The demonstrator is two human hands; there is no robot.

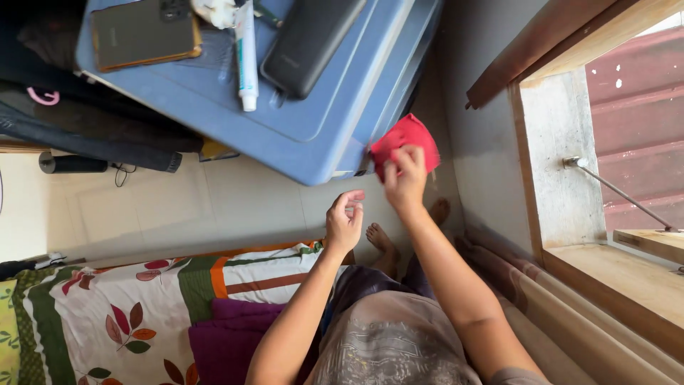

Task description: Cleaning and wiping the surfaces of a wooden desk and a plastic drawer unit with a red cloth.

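My right hand (405,178) is raised in front of me and pinches a small red cloth (407,135) against the corner of a blue plastic box (299,135). My left hand (345,221) hovers just below and left of it, fingers loosely curled and apart, holding nothing. Both forearms reach up from my lap. My bare feet (385,241) rest on the pale tiled floor below the hands.
On the blue box lid lie a phone (144,32), a white tube (246,60) and a black power bank (310,43). A floral bedsheet (142,314) covers the mattress at lower left. A wooden window frame (613,278) and grey wall stand at the right.
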